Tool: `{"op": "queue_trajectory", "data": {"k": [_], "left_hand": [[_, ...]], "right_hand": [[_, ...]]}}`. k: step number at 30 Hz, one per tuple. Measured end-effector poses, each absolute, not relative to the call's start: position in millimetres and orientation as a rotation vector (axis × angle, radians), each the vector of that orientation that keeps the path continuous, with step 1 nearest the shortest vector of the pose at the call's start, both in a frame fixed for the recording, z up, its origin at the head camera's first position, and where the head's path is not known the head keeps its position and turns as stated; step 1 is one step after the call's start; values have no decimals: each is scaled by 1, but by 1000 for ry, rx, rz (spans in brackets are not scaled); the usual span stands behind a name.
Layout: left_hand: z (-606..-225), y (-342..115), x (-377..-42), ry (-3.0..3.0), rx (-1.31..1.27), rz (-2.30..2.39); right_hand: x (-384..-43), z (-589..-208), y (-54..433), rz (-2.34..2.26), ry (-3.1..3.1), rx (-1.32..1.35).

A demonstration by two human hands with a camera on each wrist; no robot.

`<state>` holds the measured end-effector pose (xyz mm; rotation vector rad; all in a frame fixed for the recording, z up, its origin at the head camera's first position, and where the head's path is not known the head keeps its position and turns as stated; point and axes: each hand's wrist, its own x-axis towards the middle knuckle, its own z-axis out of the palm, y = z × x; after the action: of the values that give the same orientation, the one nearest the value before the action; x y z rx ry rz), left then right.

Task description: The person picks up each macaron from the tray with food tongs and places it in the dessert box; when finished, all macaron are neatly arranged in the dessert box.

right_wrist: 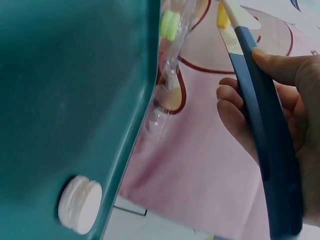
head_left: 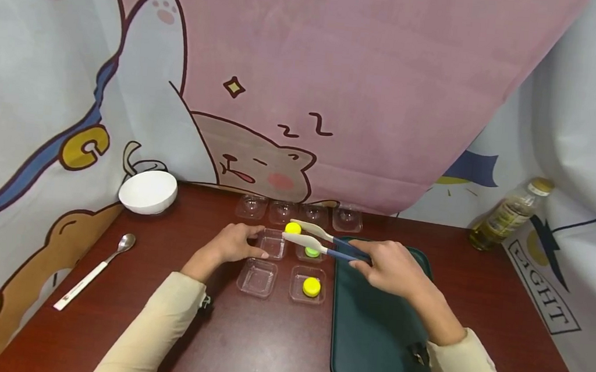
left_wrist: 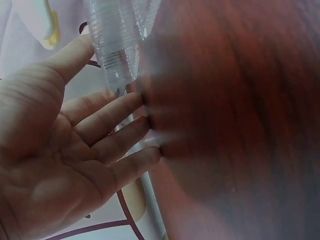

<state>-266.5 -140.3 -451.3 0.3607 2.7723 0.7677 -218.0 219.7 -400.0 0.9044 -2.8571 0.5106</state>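
My right hand (head_left: pixel 390 267) holds tongs (head_left: pixel 348 249) with dark blue handles and cream tips. Between the tips is a yellow macaron (head_left: pixel 293 227), above the far edge of the boxes. My left hand (head_left: pixel 231 244) steadies a clear plastic box (head_left: pixel 272 245) by its left side, thumb at the near corner and index finger at the far one. In the left wrist view, the other fingers (left_wrist: pixel 122 140) stretch down to the tabletop. Right of that box, a green macaron (head_left: pixel 312 252) sits in another box, partly behind the tongs. A second yellow macaron (head_left: pixel 311 287) lies in the near right box (head_left: pixel 296 294).
An unfilled clear box (head_left: pixel 257 278) stands near left. Several clear domed lids (head_left: pixel 251 206) line the back. The green tray (head_left: pixel 359 342) lies on the right, bearing a white macaron (right_wrist: pixel 80 205). A white bowl (head_left: pixel 148 192), spoon (head_left: pixel 91 275) and oil bottle (head_left: pixel 508 217) stand farther out.
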Motion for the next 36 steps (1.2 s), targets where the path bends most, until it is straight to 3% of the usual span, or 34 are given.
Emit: {"op": "queue_trajectory", "data": {"k": [21, 36], "left_hand": [[-455, -138, -265, 2806, 388, 764], [-454, -139, -268, 2819, 394, 723]], "right_hand": [[-232, -423, 177, 418, -2950, 1011], [-230, -417, 165, 295, -2903, 1034]]}}
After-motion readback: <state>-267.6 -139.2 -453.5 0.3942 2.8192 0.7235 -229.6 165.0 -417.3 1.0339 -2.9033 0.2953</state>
